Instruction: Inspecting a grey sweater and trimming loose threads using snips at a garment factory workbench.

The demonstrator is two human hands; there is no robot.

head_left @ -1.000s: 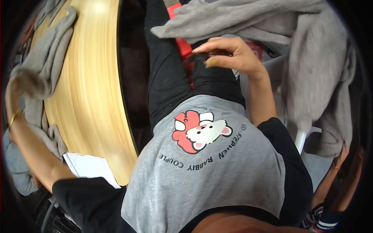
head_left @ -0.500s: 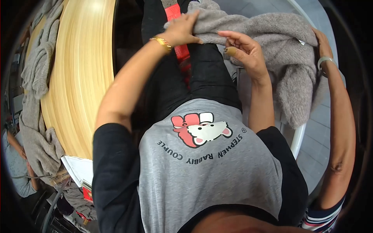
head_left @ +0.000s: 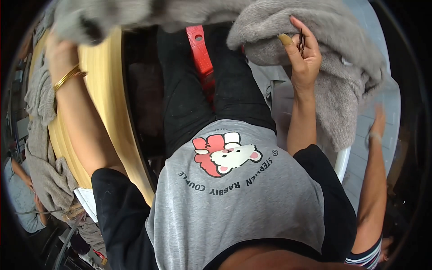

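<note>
A grey-brown fuzzy knitted garment is stretched across the top of the view, over my knees. My left hand, with gold bangles at the wrist, grips its left end above the wooden table; the fingers are blurred and partly hidden by the cloth. My right hand is raised in front of the garment's right part. Small dark thread scissors are held in its curled fingers, and a tan cover sits on the thumb tip. More knitwear hangs down at the right.
The wooden table runs along my left, with more knitwear on its far side. A pale plastic tub stands at my right. Another person's arm reaches beside it. A red stool shows between my legs. Another person sits far left.
My left hand has swung left over the table, pulling the garment with it. My right hand has risen slightly, and scissors now show in it. The other person's hand has left the knitwear.
</note>
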